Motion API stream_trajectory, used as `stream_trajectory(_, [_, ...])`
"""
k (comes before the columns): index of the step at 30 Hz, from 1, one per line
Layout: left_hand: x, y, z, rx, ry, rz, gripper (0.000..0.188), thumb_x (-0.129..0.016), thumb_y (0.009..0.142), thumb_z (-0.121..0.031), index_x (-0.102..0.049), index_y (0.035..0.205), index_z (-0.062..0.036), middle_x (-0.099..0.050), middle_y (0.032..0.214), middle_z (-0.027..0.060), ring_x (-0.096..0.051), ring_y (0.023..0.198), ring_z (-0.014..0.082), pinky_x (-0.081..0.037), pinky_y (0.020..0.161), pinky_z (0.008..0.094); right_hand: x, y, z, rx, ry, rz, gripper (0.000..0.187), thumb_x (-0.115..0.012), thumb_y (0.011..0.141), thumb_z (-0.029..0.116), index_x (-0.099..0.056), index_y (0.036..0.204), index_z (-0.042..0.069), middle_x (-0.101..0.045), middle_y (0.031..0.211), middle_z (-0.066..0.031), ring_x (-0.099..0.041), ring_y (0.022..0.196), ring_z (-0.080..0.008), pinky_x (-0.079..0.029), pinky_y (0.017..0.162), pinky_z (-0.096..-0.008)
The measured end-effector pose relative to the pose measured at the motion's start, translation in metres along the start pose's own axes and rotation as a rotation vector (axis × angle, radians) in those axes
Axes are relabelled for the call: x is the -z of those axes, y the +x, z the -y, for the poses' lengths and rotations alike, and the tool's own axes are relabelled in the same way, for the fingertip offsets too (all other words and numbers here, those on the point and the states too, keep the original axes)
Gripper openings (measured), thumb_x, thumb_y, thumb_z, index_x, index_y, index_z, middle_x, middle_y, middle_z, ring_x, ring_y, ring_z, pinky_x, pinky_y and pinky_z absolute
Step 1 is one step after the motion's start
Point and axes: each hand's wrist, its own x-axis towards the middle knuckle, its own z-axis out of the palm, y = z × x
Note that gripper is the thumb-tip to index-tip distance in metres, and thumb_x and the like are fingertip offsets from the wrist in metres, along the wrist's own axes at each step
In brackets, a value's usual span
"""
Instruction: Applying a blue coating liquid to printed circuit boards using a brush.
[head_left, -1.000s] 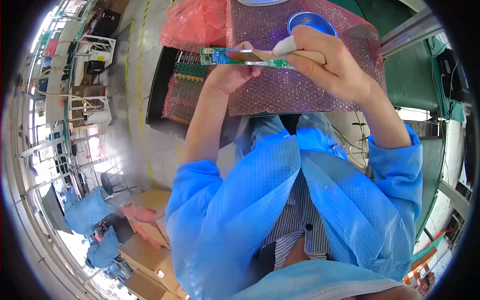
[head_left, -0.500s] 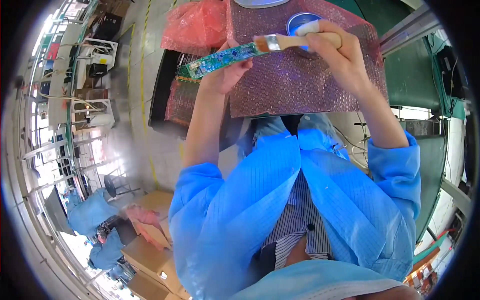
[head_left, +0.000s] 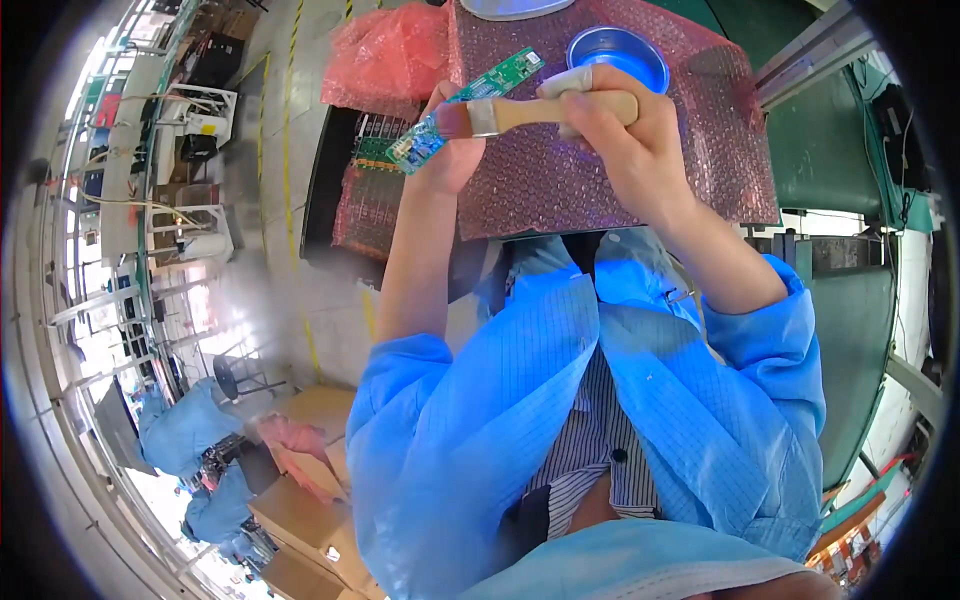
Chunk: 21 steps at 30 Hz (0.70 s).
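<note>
My left hand (head_left: 450,160) is closed around a long, narrow green circuit board (head_left: 505,76), tilted with its far end up to the right. In my right hand (head_left: 632,140) is a flat paintbrush (head_left: 530,113) with a pale wooden handle and a metal ferrule. Its reddish-brown bristles lie across the left part of the board and hide some of it. White covers sit on fingertips of my right hand. Just beyond that hand stands a round bowl (head_left: 655,72), lit blue inside.
Pink bubble wrap (head_left: 560,190) covers the table in front of me. A crumpled pink bubble bag (head_left: 385,55) lies at the far left. More circuit boards (head_left: 375,150) rest in a dark tray below it. Cardboard boxes (head_left: 300,520) stand to the lower left.
The brush has moved left, from the board's right end to its left part. The board has turned steeper, its right end rising. My right hand has come left, uncovering more of the bowl.
</note>
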Motion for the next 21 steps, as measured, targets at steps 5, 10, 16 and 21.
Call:
stream_trajectory(5, [0.001,-0.004,0.0,0.002,0.069,-0.011,0.017,-0.06,0.076,-0.021,-0.045,0.077,-0.0131,-0.054,0.085,0.0024,-0.049,0.089,0.0157,-0.035,0.086,0.0297,0.001,-0.001,-0.001,0.014,-0.063,-0.207,0.019,-0.05,0.083,0.012,-0.058,0.095,0.0,-0.059,0.079,-0.003,-0.05,0.066,-0.0043,-0.039,0.056,-0.0165])
stream_trajectory(10, [0.004,-0.003,0.003,0.035,-0.065,-0.042,0.017,-0.06,0.076,-0.019,-0.044,0.075,-0.0131,-0.054,0.083,0.0014,-0.048,0.089,0.0135,-0.035,0.08,0.0276,-0.005,-0.003,-0.001,0.054,0.04,-0.099,0.019,-0.049,0.084,0.013,-0.058,0.093,-0.001,-0.059,0.078,-0.003,-0.051,0.066,-0.0044,-0.039,0.057,-0.0171])
stream_trajectory(16, [0.006,-0.006,0.004,0.023,-0.017,-0.076,0.019,-0.058,0.078,-0.027,-0.045,0.076,-0.0135,-0.056,0.087,0.0023,-0.05,0.089,0.0153,-0.036,0.08,0.0301,-0.01,-0.003,-0.002,0.187,0.121,-0.099,0.019,-0.048,0.084,0.012,-0.058,0.094,-0.001,-0.061,0.083,-0.0046,-0.051,0.069,-0.0052,-0.041,0.064,-0.0184])
stream_trajectory(21, [0.006,-0.005,0.007,-0.02,0.082,-0.017,0.019,-0.057,0.078,-0.029,-0.046,0.076,-0.0143,-0.056,0.093,0.0013,-0.049,0.094,0.0165,-0.036,0.083,0.0323,-0.014,-0.007,-0.001,0.099,-0.124,-0.035,0.019,-0.048,0.084,0.011,-0.057,0.095,-0.003,-0.06,0.081,-0.0051,-0.05,0.071,-0.0048,-0.041,0.062,-0.0179])
